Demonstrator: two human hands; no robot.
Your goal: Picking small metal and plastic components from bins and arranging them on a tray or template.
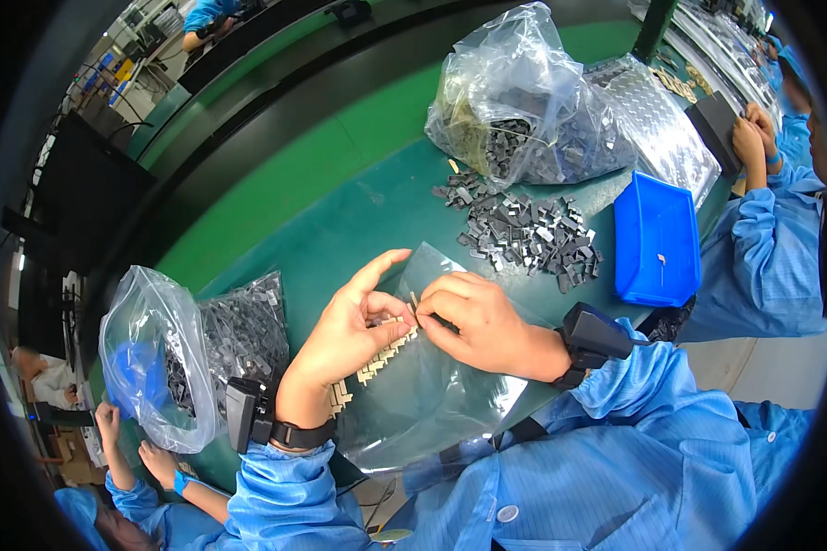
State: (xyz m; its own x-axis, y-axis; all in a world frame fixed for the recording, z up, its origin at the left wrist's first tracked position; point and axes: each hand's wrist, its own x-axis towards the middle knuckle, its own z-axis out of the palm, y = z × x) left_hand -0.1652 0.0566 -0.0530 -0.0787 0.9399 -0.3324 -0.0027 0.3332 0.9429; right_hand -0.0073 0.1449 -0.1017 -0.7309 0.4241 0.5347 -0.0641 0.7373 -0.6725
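My left hand [345, 331] holds a row of small beige parts [383, 354] stacked side by side along its fingers. My right hand [473, 323] pinches one small beige piece [414, 303] at the top end of that row, fingertips touching the left hand's. Both hands hover over a clear plastic bag [432, 395] lying flat on the green table [358, 220]. Just beyond the hands lies a loose pile of small dark grey parts [528, 234].
A big clear bag of grey parts [524, 101] stands at the back, a blue tray [654, 241] at the right, another bag of parts [170, 354] at the left. Other people's hands work at the right [749, 138] and lower left [156, 459].
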